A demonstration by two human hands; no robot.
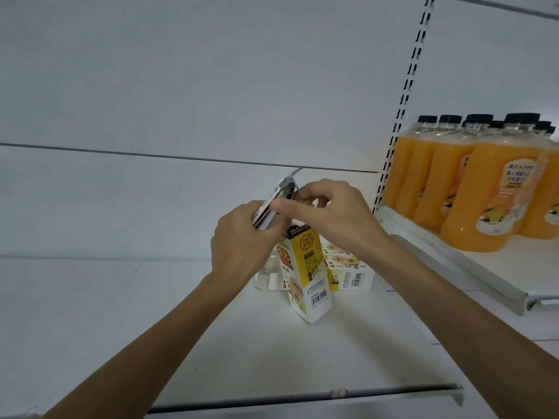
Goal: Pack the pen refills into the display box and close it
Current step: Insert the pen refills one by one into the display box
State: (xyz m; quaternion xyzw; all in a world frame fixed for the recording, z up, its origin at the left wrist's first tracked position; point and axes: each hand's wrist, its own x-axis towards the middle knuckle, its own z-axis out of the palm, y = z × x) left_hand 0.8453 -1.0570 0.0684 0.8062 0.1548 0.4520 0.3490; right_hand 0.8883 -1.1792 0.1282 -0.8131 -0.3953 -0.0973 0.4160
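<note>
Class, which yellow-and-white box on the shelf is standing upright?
The front box, whose top flap the left hand and right hand hold, stands upright; the box behind it on the right lies on its side.

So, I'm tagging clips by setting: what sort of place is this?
Probably a shop: a white shelf with a slotted upright, rows of orange drink bottles, and a barcoded display box.

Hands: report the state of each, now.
Left hand: holds the lid flap of the display box.
Right hand: fingers curled at the box top; grip cannot be told.
</note>
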